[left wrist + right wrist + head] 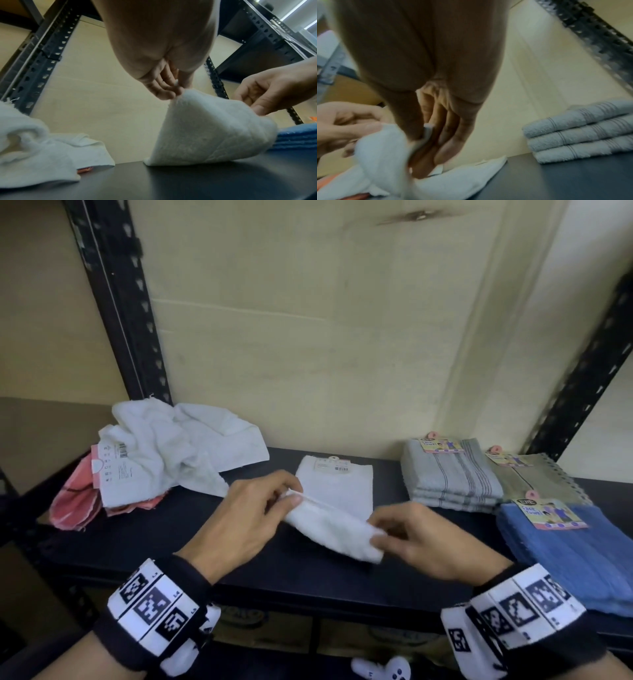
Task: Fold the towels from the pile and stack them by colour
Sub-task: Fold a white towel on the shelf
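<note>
I am pinching the white towel (334,523) with left hand (246,515) and right hand (423,542), mid-fold; next, I judge, laying it on the folded white towel (337,486).

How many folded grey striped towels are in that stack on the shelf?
3, stacked one on another in the grey striped stack at the back right of the shelf, beside the olive towel; the right wrist view shows all three layers.
</note>
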